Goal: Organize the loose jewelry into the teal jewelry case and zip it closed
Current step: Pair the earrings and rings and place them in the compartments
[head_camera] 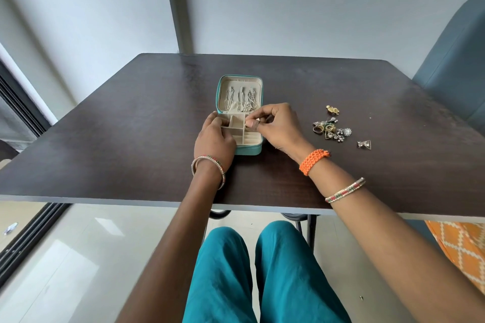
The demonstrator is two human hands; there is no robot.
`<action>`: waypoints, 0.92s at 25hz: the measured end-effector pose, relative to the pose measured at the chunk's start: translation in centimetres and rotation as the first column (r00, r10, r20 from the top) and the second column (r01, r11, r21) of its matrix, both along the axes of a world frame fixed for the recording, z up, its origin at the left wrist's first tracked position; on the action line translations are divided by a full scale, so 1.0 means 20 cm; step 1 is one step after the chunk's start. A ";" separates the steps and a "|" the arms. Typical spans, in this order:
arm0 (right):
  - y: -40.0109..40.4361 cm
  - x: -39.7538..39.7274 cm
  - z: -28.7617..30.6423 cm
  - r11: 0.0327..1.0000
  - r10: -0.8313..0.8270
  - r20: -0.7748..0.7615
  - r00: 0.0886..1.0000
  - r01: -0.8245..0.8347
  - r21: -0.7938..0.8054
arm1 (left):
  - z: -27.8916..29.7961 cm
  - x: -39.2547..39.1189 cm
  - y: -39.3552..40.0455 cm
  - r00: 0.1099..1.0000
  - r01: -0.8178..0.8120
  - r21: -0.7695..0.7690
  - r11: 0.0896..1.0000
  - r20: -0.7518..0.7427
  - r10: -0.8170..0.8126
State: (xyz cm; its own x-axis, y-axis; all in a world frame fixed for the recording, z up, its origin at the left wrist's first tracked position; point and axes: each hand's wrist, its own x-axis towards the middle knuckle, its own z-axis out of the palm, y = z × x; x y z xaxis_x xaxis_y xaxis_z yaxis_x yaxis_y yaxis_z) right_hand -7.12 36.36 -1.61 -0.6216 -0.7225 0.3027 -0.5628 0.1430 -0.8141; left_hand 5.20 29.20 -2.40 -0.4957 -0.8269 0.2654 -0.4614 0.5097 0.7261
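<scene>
While the right hand's fingers pinch something too small to identify over the open teal zip-around jewelry case mid-tabletop and the left hand curls round its divider tray, sorting seems underway, so the loose heap of rings and earrings lying well right needs fetching next.

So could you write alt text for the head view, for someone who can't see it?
Both hands, left and right, work at an open teal case on a dark table; the right pinches something small over its compartments. Chains hang in the lid, and loose jewelry lies to the right.
</scene>
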 end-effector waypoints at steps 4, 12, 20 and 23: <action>0.03 0.02 0.01 1.000 -0.017 -0.074 0.997 0.019 0.023 | 0.01 0.00 0.01 1.000 0.000 0.006 1.000 -0.005 0.000; 0.10 -0.02 0.06 0.994 0.002 -0.317 0.948 0.033 0.105 | 0.01 0.00 0.01 1.000 0.005 0.010 1.000 -0.001 -0.005; 0.08 -0.03 0.11 0.969 0.086 -0.335 0.938 0.000 0.247 | 0.02 0.00 0.01 1.000 0.002 0.008 1.000 0.000 -0.002; 0.07 -0.02 0.18 0.918 0.199 -0.380 0.903 -0.036 0.394 | 0.01 0.00 0.00 1.000 -0.004 0.016 1.000 -0.008 0.004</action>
State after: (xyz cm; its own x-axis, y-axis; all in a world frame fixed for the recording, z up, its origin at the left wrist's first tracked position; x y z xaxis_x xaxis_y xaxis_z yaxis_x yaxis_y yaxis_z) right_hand -7.47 37.77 1.99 -0.4060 -0.8906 0.2049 -0.8616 0.2982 -0.4109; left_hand 5.17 29.16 -2.26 -0.4903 -0.8331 0.2559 -0.4579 0.4961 0.7377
